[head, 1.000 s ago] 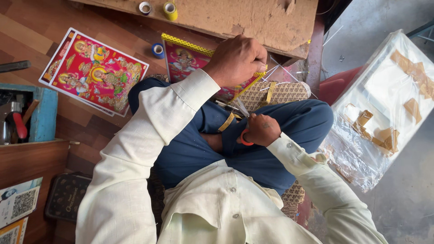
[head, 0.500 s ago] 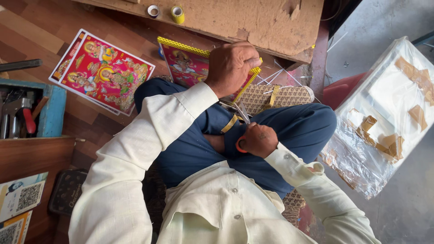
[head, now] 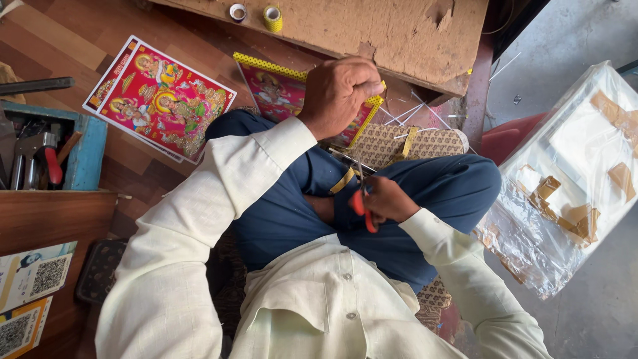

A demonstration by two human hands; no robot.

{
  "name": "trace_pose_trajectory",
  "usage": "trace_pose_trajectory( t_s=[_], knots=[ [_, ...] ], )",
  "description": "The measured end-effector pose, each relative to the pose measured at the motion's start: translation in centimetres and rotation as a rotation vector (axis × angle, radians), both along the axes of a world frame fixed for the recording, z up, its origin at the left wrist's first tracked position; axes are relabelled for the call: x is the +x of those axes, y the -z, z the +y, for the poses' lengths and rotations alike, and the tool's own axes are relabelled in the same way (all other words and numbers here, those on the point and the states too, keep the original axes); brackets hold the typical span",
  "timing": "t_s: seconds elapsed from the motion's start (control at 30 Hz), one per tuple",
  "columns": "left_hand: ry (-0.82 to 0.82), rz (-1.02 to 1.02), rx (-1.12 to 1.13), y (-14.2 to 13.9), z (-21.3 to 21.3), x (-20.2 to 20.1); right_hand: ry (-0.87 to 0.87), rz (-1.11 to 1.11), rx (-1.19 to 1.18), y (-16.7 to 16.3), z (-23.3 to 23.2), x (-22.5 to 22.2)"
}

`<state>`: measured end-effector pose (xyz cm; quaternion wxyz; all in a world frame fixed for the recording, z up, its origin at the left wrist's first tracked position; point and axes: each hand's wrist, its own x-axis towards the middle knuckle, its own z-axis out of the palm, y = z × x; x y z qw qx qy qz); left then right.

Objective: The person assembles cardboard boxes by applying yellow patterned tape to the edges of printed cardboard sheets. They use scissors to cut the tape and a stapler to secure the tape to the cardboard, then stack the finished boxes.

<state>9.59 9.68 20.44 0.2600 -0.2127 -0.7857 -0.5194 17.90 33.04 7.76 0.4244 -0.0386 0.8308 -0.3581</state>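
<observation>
My left hand (head: pixel 337 94) is closed on thin white strips (head: pixel 401 117), held over a yellow-bordered colourful picture (head: pixel 279 90) on the floor. In my lap, my right hand (head: pixel 391 199) grips red-handled scissors (head: pixel 359 203) whose blades point up toward the left hand. A yellow strip (head: pixel 343 181) lies across my blue trouser leg, just beside the scissors. I sit cross-legged on a patterned cushion (head: pixel 389 143).
A second colourful picture (head: pixel 159 100) lies on the wooden floor at left. A blue tool tray (head: pixel 90 156) holds hand tools. Two tape rolls (head: pixel 272 18) sit on a worn wooden board (head: pixel 372 33). A plastic-wrapped package with brown tape (head: pixel 578 179) lies at right.
The view has shifted slightly. My left hand stays over the yellow-bordered picture with the strips, and my right hand keeps the scissors in my lap.
</observation>
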Motion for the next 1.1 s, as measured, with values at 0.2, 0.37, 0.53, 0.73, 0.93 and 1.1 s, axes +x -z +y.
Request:
trace_pose_trajectory(
  t_s=[0.2, 0.37, 0.53, 0.73, 0.93, 1.1],
  knots=[
    [0.096, -0.095, -0.131, 0.0, 0.4, -0.4, 0.678, -0.439, -0.810, -4.1, 4.2, 1.8],
    [0.100, -0.198, -0.119, -0.3, 1.0, -0.3, 0.222, 0.559, -0.434, -11.7, 8.7, 2.2],
    [0.099, -0.181, -0.092, -0.4, 1.2, -0.1, -0.291, 1.005, 0.056, -18.7, 10.2, -1.8],
    [0.097, -0.178, -0.060, 0.1, 1.0, -0.9, -0.466, 1.044, 0.116, -21.3, 8.5, -4.5],
    [0.135, -0.151, -0.017, 0.3, 0.9, -1.0, -0.444, 0.938, 0.141, -21.7, 8.9, -4.9],
    [0.142, -0.214, -0.049, 0.1, 1.2, -0.6, -0.426, 0.902, 0.141, -21.8, 9.1, -5.0]
  ],
)
